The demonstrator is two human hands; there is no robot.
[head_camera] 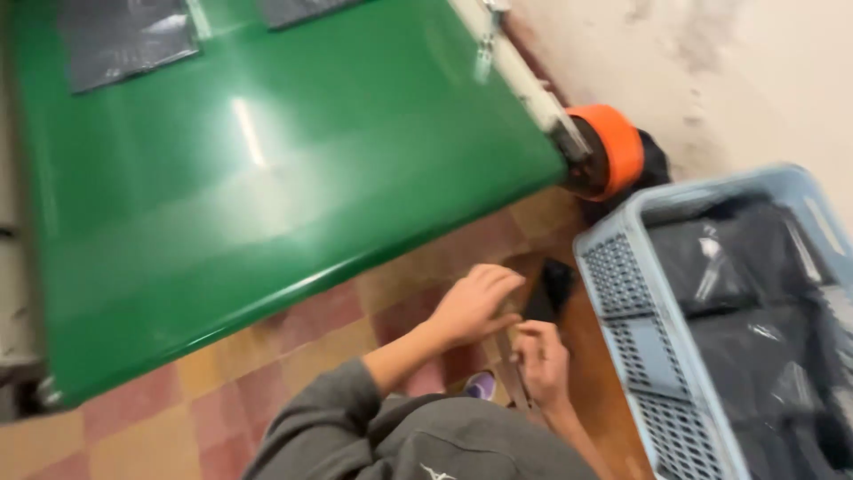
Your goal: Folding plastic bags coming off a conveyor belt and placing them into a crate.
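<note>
My left hand [475, 304] reaches forward with its fingers curled over the edge of a brown wooden surface [595, 382], near a small black object [548, 289]. My right hand [542, 360] sits just below it, closed around a thin strip-like piece that runs down toward my lap. What that piece is cannot be made out through the blur. Both grey sleeves fill the bottom of the head view.
A glossy green conveyor belt [267, 169] spans the upper left, with dark plastic-wrapped packs at its far end. An orange roller [613, 147] caps its end. A pale blue crate [640, 338] of dark wrapped items stands at right. Checkered tiles cover the floor.
</note>
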